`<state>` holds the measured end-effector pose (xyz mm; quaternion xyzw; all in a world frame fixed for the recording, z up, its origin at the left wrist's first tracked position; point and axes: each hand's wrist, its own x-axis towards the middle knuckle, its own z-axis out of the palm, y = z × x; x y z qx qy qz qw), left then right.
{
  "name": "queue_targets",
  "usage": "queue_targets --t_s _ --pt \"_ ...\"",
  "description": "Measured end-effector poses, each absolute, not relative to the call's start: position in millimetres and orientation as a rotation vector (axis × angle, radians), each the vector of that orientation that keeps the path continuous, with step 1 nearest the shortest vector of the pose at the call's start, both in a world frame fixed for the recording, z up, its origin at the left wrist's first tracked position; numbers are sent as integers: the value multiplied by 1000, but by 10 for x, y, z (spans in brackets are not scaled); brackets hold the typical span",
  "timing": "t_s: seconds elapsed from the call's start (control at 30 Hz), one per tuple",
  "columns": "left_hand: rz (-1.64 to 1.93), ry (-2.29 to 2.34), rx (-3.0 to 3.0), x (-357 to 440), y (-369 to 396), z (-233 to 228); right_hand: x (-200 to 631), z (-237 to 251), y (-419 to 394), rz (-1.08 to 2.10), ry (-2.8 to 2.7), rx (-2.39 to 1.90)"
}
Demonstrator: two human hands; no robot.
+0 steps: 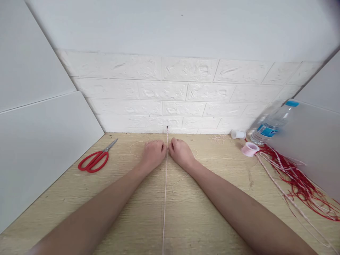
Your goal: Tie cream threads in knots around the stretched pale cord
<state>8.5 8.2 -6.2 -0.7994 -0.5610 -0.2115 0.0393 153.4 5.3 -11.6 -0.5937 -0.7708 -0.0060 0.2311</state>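
**A:** What do I have nearest the camera?

**B:** From my feed, bare wooden tabletop (127, 219) at the bottom, with both forearms running up across it. Between them a thin pale cord (165, 198) leaves the lower edge of the picture and goes straight away from me. There is open wood on both sides of it down here.

**A:** And its line?

**B:** Its long axis runs near to far, almost dead centre, taut and straight, ending at a small fixing (167, 127) at the foot of the white brick-pattern wall (175, 90). It looks pinkish-white and very fine; the short stretch beyond my hands seems twisted or braided.

**A:** The hands?

**B:** My left hand (153, 153) and right hand (180, 151) sit knuckles-up, one on each side of the cord, close to the wall. Both are curled closed with fingertips pressed in at the cord; I read that as a pinch on it, though the fingertips themselves are hidden.

**A:** Room to move?

**B:** Tight ahead, since the wall is just beyond the knuckles. To the left, red-handled scissors (94, 160) lie well apart, blades pointing at the wall, and white panels (39, 134) close that side. To the right are a pink spool (249, 149), a white spool (237, 134), a lying water bottle (273, 124) and a tangle of red cords (300, 180) along the edge
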Motion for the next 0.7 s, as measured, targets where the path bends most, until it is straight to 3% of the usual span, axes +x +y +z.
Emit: queue_targets --t_s 0.7 --pt "-790 -1852 -2506 39 129 -61 1587 -123 86 92 -2028 -1688"
